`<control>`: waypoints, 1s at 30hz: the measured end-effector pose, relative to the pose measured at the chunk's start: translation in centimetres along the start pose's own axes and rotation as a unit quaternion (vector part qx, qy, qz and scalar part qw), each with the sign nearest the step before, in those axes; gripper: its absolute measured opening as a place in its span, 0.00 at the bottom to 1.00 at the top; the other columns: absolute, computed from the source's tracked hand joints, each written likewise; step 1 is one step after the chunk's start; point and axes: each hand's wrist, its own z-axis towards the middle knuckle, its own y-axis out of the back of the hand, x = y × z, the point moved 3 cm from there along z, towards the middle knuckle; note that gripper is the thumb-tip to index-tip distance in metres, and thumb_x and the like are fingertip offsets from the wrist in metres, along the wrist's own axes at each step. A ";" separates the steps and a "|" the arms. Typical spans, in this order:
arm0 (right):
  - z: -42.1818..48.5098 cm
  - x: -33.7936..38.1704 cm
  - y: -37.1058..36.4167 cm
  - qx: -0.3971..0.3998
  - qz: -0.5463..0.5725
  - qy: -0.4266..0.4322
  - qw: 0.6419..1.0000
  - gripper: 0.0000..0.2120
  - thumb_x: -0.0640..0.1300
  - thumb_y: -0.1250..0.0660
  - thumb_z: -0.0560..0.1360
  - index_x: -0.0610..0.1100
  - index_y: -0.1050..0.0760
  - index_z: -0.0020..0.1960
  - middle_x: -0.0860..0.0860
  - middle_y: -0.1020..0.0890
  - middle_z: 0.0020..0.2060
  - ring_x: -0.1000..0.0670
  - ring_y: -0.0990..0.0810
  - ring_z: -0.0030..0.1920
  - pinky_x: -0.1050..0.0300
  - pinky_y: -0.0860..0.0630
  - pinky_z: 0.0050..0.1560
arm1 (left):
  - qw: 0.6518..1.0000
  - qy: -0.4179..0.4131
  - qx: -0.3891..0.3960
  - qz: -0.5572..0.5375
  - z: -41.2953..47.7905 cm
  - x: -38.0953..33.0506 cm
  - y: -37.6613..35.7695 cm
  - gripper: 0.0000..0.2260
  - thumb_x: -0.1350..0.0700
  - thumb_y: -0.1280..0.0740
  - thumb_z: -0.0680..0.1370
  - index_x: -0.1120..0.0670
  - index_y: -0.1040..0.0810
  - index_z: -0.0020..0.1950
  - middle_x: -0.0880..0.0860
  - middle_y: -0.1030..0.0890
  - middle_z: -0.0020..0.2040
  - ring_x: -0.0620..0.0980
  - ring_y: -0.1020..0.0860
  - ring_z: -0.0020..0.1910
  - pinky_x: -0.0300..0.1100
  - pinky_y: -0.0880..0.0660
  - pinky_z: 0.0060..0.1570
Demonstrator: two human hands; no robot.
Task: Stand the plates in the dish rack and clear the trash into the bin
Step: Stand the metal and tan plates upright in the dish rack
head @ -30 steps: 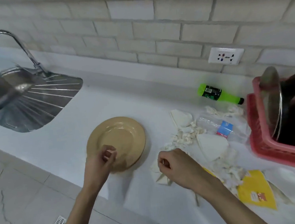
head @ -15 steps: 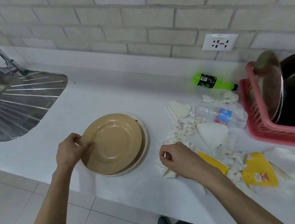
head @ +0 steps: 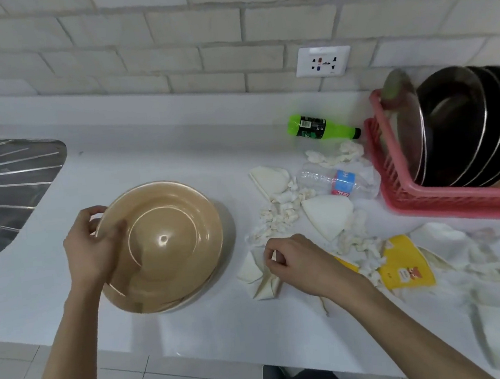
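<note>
On counter, near edge: left hand (head: 92,248) grips tan plate (head: 168,241) by its left rim; right hand (head: 297,263), fingers curled, pinches paper scrap (head: 260,282).
Plate tilts up off second plate (head: 193,298) beneath. Beyond: yellow wrapper (head: 403,266), tissue bits (head: 281,213), clear bottle (head: 332,180), green bottle (head: 319,127). Pink dish rack (head: 443,205) far right, dark plates (head: 461,128) standing in it.

Plates (head: 168,241) left of trash (head: 287,210), dish rack (head: 443,202) right, bottle (head: 319,126) behind.
</note>
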 end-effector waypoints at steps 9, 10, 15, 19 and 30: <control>-3.1 -4.0 3.8 -0.100 0.135 -0.044 0.985 0.04 0.46 0.36 0.79 0.47 0.25 0.51 0.47 0.19 0.32 0.50 0.19 0.31 0.57 0.25 0.33 | 0.996 -0.028 0.042 -0.071 -2.5 -5.2 -3.5 0.15 0.55 0.32 0.77 0.40 0.24 0.60 0.54 0.19 0.47 0.51 0.21 0.41 0.48 0.23 0.46; -3.6 -4.3 4.4 -0.116 0.154 -0.047 0.980 0.04 0.46 0.36 0.79 0.47 0.25 0.50 0.47 0.19 0.33 0.49 0.19 0.31 0.57 0.26 0.33 | 0.995 -0.025 0.052 -0.079 -3.1 -5.9 -4.2 0.14 0.55 0.32 0.77 0.40 0.24 0.60 0.52 0.20 0.46 0.50 0.21 0.40 0.48 0.23 0.45; -6.4 -6.0 7.3 -0.159 0.236 -0.056 0.957 0.07 0.48 0.38 0.81 0.47 0.25 0.47 0.46 0.18 0.34 0.45 0.18 0.32 0.56 0.27 0.35 | 0.986 -0.011 0.118 -0.115 -8.2 -8.9 -9.3 0.14 0.55 0.32 0.78 0.39 0.23 0.59 0.55 0.20 0.47 0.53 0.20 0.42 0.53 0.23 0.46; -9.6 -8.6 9.7 -0.185 0.257 -0.068 0.946 0.07 0.48 0.37 0.80 0.46 0.25 0.49 0.48 0.18 0.32 0.49 0.18 0.30 0.54 0.24 0.35 | 0.977 -0.004 0.156 -0.146 -13.2 -11.7 -13.6 0.15 0.58 0.32 0.78 0.39 0.22 0.56 0.61 0.20 0.49 0.53 0.20 0.42 0.51 0.23 0.46; -21.0 -20.6 18.0 -0.236 0.329 -0.066 0.912 0.10 0.39 0.32 0.77 0.47 0.27 0.56 0.46 0.14 0.43 0.46 0.15 0.44 0.39 0.19 0.49 | 0.966 0.008 0.180 -0.187 -27.4 -19.4 -26.1 0.13 0.59 0.31 0.76 0.44 0.22 0.57 0.51 0.18 0.44 0.43 0.20 0.36 0.44 0.24 0.40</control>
